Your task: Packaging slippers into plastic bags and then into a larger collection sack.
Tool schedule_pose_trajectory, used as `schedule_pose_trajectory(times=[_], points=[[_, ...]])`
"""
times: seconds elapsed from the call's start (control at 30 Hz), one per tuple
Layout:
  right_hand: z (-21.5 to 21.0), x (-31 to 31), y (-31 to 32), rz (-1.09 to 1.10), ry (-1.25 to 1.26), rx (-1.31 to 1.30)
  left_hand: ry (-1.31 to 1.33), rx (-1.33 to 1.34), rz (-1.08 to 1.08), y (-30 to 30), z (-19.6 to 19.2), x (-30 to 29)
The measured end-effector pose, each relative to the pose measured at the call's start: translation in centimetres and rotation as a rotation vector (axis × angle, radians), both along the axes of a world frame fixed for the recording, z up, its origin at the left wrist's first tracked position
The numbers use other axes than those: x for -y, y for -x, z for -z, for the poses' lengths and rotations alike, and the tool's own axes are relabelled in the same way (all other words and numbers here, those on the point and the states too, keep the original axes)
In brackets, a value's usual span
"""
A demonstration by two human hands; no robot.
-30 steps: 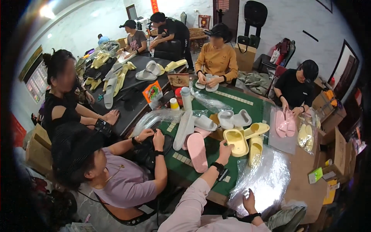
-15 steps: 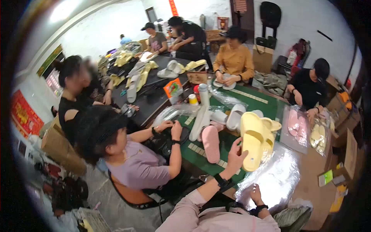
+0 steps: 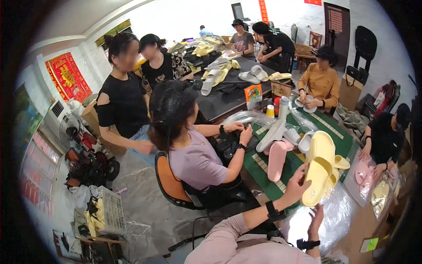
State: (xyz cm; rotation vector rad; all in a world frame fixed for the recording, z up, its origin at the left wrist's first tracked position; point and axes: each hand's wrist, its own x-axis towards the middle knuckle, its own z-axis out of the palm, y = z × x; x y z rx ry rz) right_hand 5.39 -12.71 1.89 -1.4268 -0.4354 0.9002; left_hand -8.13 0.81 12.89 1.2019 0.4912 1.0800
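Observation:
A yellow slide slipper (image 3: 318, 171) is in my left hand (image 3: 297, 188), its fingers closed on the slipper's side. Behind it another yellow slipper (image 3: 341, 162) shows in part; whether that hand also grips it is hidden. Just below the heel end is my right hand (image 3: 315, 220), fingers stretched upward and apart, over a shiny clear plastic sheet or bag (image 3: 334, 224). Whether its fingertips touch the slipper I cannot tell. Left of these, a pink slipper (image 3: 276, 160) leans sole-out beside grey slippers (image 3: 306, 141) on the green table (image 3: 259, 169).
At my left a person in a lilac top (image 3: 193, 154) handles a black item. Across the table another person in orange (image 3: 323, 81) holds grey slippers. On the right a person in black (image 3: 381, 141) works at bagged pink slippers (image 3: 362, 174). An orange chair (image 3: 169, 187) stands left.
My view has swung left, bringing more of the room's left side in. The yellow slippers stay in my left hand. My right hand has come up nearer to their heel end.

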Motion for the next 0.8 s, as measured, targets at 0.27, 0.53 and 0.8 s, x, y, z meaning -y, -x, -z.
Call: schedule_pose_trajectory(times=[0.27, 0.53, 0.8], points=[[-12.6, -3.0, 1.1, -0.295, -0.395, -0.101, -0.093, 0.006, -0.019, 0.3, -1.2, 3.6], [-14.8, -1.4, 1.9, -0.273, -0.325, -0.214, -0.284, -0.188, -0.383, 1.7, 2.7, 2.1], [-16.2, -0.4, 3.8, -0.261, -0.410, -0.325, 0.084, -0.103, 0.186, -0.7, 12.3, -1.9]])
